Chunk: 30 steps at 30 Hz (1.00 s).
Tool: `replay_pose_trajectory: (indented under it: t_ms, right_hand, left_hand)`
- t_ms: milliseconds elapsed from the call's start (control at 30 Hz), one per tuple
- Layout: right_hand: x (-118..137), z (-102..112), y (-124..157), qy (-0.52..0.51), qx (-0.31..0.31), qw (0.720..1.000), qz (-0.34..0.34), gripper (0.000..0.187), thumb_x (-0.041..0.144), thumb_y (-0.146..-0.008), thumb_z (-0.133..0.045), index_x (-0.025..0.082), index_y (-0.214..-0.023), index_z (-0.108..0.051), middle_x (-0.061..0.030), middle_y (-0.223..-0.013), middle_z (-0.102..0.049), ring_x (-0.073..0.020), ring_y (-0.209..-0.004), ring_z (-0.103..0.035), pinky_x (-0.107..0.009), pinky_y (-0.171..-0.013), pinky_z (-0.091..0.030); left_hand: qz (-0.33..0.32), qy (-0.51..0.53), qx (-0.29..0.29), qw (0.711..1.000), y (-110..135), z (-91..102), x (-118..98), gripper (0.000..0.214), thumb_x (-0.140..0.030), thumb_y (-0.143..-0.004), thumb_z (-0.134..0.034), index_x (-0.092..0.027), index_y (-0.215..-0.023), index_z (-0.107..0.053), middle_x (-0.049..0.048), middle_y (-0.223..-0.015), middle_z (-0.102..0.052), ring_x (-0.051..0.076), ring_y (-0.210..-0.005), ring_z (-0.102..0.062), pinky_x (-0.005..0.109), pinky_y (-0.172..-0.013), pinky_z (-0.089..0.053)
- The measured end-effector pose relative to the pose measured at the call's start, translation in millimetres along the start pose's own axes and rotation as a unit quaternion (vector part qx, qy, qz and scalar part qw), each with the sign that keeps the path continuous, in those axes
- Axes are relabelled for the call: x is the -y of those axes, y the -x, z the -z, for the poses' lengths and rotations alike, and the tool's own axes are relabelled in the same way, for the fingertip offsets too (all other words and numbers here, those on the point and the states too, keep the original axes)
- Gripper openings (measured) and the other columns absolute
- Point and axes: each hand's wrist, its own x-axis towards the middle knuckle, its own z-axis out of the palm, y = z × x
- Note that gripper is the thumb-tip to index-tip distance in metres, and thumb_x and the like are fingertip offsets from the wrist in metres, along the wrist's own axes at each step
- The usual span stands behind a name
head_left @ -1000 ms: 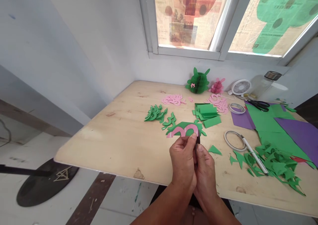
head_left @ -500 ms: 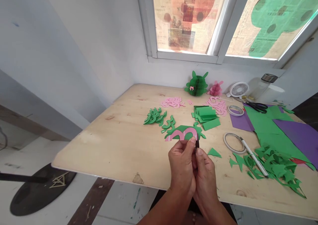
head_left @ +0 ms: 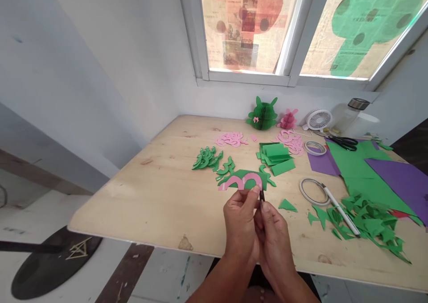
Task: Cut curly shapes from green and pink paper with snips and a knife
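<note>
My left hand pinches a folded green paper between thumb and fingers. Against that green paper lies a pink paper cutout with two curved arches, held by the same pinch. Close beside it, my right hand is closed around small dark scissors, whose blades stand at the right edge of the papers. The fingers hide the scissors' handles. Just beyond the papers lie green curved cutouts, and a green triangular scrap rests to the right of my hands.
Folded green papers and pink cutouts lie farther back. Green scraps, a white pen, tape rolls, and black scissors are on the right. Paper figures, a fan and a bottle stand near the wall.
The view has shifted slightly, so everything sits a little farther left. The scissors' blades show slightly lower against the papers' right edge. Both hands keep their hold.
</note>
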Motion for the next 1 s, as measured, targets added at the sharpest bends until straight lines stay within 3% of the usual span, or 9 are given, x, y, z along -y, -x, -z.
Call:
replay_pose_trajectory:
  t_ms: [233, 433, 533, 667, 1000]
  right_hand:
    - [-4, 25, 9, 0.021, 0.009, 1.000, -0.015, 0.039, 0.054, -0.078, -0.066, 0.015, -0.083, -0.063, 0.0081, -0.054, -0.029, -0.0072, -0.049, -0.017, -0.022, -0.043, -0.012]
    - [27, 43, -10, 0.050, -0.027, 0.997, 0.061, 0.039, 0.043, -0.072, -0.076, 0.016, -0.099, -0.066, 0.0095, -0.054, -0.027, -0.0072, -0.049, -0.018, -0.023, -0.044, -0.012]
    - [44, 44, -24, 0.120, 0.017, 0.991, 0.051, 0.036, 0.044, -0.069, -0.078, 0.013, -0.087, -0.069, 0.0078, -0.055, -0.031, -0.0071, -0.050, -0.020, -0.024, -0.045, -0.013]
    - [48, 41, -30, 0.163, 0.058, 0.984, 0.031, 0.034, 0.045, -0.066, -0.078, 0.013, -0.070, -0.066, 0.0069, -0.054, -0.033, -0.0066, -0.051, -0.019, -0.025, -0.047, -0.013]
    - [42, 38, -25, 0.152, 0.056, 0.987, -0.008, 0.028, 0.033, -0.065, -0.080, 0.015, -0.066, -0.058, 0.0084, -0.053, -0.031, -0.0063, -0.050, -0.018, -0.026, -0.047, -0.010]
  left_hand:
    - [-0.062, -0.021, -0.003, 0.998, -10, 10.4, -7, 0.029, -0.028, -0.056, -0.082, -0.016, -0.054, -0.056, -0.0051, -0.059, -0.051, 0.009, -0.065, -0.052, 0.024, -0.073, -0.043]
    - [-0.026, -0.091, 0.055, 0.994, -10, 26.4, -5, 0.025, -0.027, -0.057, -0.082, -0.015, -0.057, -0.060, -0.0025, -0.060, -0.055, 0.012, -0.067, -0.051, 0.027, -0.076, -0.041]
    - [-0.011, -0.136, 0.078, 0.988, -7, 33.6, -2, 0.025, -0.028, -0.061, -0.080, -0.014, -0.058, -0.061, -0.0020, -0.060, -0.055, 0.011, -0.067, -0.049, 0.026, -0.074, -0.038]
    - [0.004, -0.156, 0.101, 0.983, -2, 38.0, 1, 0.025, -0.027, -0.062, -0.080, -0.013, -0.058, -0.060, -0.0016, -0.061, -0.056, 0.010, -0.065, -0.046, 0.023, -0.072, -0.036]
    - [0.016, -0.178, 0.126, 0.976, -1, 42.1, 7, 0.026, -0.029, -0.062, -0.080, -0.013, -0.058, -0.060, -0.0017, -0.061, -0.057, 0.010, -0.064, -0.046, 0.021, -0.068, -0.036]
